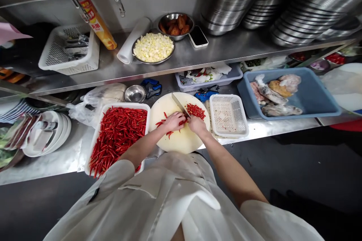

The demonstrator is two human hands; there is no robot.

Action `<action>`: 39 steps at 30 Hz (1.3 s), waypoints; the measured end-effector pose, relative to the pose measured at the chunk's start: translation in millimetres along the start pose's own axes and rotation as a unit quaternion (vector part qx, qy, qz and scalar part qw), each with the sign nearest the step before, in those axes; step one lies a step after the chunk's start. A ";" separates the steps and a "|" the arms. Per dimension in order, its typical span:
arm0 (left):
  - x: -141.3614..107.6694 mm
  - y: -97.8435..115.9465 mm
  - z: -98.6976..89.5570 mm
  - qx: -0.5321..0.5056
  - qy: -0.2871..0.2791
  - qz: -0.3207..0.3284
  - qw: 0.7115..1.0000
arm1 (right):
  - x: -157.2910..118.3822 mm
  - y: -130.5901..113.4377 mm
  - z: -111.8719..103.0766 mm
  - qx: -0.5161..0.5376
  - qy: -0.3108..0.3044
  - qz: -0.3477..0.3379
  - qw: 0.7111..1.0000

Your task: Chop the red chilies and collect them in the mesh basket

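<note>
A round cream cutting board (181, 145) lies on the counter in front of me. My right hand (197, 125) is closed around the handle of a kitchen knife (178, 102), whose blade points away to the upper left over the board. Just left of the knife, my left hand (174, 121) has its fingers curled down over red chillies, mostly hidden beneath them. Several whole chillies (160, 122) lie loose by that hand. Chopped chilli pieces (196, 110) form a pile on the board's right side, beyond my right hand.
A white tray (148, 115) heaped with red chillies stands left of the board; a white perforated basket (229, 130) stands right. Farther right is a blue-grey bin (316, 98) holding bagged items. The steel shelf (226, 51) above carries a bowl of chopped pale vegetable (153, 48) and a phone (198, 37).
</note>
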State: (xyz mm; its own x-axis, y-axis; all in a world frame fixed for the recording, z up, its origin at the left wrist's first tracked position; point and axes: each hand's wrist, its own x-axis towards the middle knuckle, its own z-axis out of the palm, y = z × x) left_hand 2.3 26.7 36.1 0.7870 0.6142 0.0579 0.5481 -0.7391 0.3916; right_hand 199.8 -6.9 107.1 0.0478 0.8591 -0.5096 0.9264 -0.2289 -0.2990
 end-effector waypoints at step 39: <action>-18.0 -16.4 17.8 -0.080 0.051 0.046 0.994 | 8.4 -24.8 22.0 -0.047 0.014 0.027 0.998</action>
State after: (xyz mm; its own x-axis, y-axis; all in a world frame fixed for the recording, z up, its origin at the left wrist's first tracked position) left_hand -15.8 22.9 12.3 0.7944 0.5771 0.1895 0.4164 -0.7446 0.5217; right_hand 169.0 -4.1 92.5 0.1079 0.8596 -0.4994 0.9528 -0.2327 -0.1948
